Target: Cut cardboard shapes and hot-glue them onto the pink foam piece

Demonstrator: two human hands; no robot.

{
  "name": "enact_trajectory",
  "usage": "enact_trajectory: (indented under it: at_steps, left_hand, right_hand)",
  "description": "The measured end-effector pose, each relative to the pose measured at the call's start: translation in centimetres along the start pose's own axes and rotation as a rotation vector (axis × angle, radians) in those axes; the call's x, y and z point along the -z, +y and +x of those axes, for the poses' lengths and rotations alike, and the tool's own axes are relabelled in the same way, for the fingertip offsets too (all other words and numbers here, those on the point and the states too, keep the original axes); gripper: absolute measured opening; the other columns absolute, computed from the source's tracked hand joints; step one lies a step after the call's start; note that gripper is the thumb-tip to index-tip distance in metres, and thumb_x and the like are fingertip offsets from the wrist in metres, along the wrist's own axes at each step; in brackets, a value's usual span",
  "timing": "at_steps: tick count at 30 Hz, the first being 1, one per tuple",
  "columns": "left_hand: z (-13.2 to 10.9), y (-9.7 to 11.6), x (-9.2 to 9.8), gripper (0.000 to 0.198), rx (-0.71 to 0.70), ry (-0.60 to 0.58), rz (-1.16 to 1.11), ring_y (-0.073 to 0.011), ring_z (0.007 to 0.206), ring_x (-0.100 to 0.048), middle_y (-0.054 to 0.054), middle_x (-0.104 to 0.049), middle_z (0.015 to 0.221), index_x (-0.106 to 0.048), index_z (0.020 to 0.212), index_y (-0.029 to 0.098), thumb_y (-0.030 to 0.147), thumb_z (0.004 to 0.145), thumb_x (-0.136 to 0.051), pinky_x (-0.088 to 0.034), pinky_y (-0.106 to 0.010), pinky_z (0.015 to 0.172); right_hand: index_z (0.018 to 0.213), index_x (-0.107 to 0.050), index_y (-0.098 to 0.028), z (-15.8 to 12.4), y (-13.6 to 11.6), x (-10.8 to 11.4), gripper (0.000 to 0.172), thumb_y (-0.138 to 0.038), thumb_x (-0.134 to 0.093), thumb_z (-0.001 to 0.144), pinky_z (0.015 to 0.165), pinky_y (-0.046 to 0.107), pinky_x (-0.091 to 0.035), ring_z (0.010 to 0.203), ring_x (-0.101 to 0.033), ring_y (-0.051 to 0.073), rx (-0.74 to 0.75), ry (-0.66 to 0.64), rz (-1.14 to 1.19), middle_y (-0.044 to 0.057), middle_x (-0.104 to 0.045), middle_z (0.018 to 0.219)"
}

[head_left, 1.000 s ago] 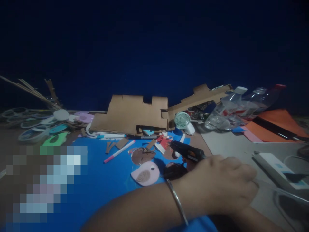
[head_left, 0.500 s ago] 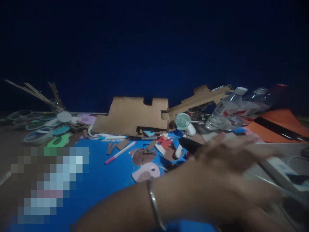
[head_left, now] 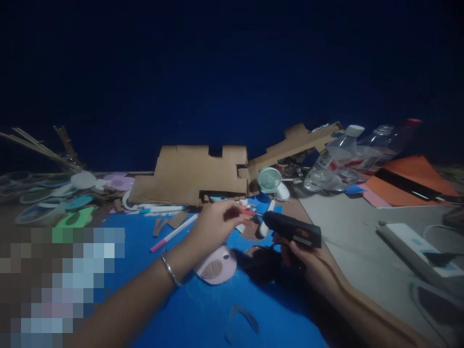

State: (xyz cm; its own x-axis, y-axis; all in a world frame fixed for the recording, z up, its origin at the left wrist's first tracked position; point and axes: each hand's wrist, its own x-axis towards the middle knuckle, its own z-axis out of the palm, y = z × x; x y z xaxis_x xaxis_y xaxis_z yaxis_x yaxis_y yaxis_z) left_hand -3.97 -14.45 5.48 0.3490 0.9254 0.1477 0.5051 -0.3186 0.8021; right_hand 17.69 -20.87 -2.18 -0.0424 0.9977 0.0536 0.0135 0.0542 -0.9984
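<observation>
A black glue gun [head_left: 295, 229] is gripped in my right hand [head_left: 308, 263], its nozzle pointing left and a clear glue stick jutting out of its back. Close to the nozzle, my left hand [head_left: 213, 224], with a silver bangle at the wrist, has its fingers pinched together. What they hold, if anything, is too small to make out. Below that hand lies a pale pink paper bird shape [head_left: 217, 266] with a dark eye and a brown striped patch. Red and white paper scraps [head_left: 242, 222] show behind the left fingertips.
A blue sheet [head_left: 174, 299] covers the middle of the table. Behind stand a cut cardboard piece [head_left: 192, 174] and a small green fan [head_left: 269, 180]. Plastic bottles [head_left: 333, 164] lean at the right, near a white power strip [head_left: 416, 249]. A pink-tipped marker [head_left: 174, 234] lies left.
My left hand has drawn back from the right side to the middle, its fingers now pinched. My right hand with the glue gun has come into plain view. The camera has shifted slightly.
</observation>
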Motion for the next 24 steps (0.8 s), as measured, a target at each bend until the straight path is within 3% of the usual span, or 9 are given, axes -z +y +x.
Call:
enact_trajectory:
  at_steps: [7, 24]
  left_hand:
    - [0.0, 0.3, 0.0, 0.007, -0.004, -0.018, 0.0, -0.0148, 0.075, -0.06, 0.0, -0.066, 0.079, -0.063, 0.079, 0.019, 0.025, 0.077, -0.06, -0.048, -0.03, 0.07]
    - [-0.5, 1.0, -0.1, 0.008, -0.047, 0.019, -0.001, -0.0146, 0.073, -0.059, -0.001, -0.065, 0.08, -0.064, 0.081, 0.02, 0.026, 0.078, -0.059, -0.049, -0.028, 0.066]
  right_hand:
    - [0.091, -0.063, -0.016, -0.2, -0.4, -0.1, 0.026, -0.04, -0.057, 0.081, 0.053, 0.028, -0.037, 0.053, -0.046, 0.014, -0.076, -0.084, 0.103, 0.0, -0.052, 0.06]
    - [0.086, -0.062, -0.016, 0.2, -1.1, -0.3, 0.029, -0.044, -0.054, 0.08, 0.054, 0.029, -0.038, 0.054, -0.047, 0.016, -0.063, -0.064, -0.022, 0.001, -0.052, 0.061]
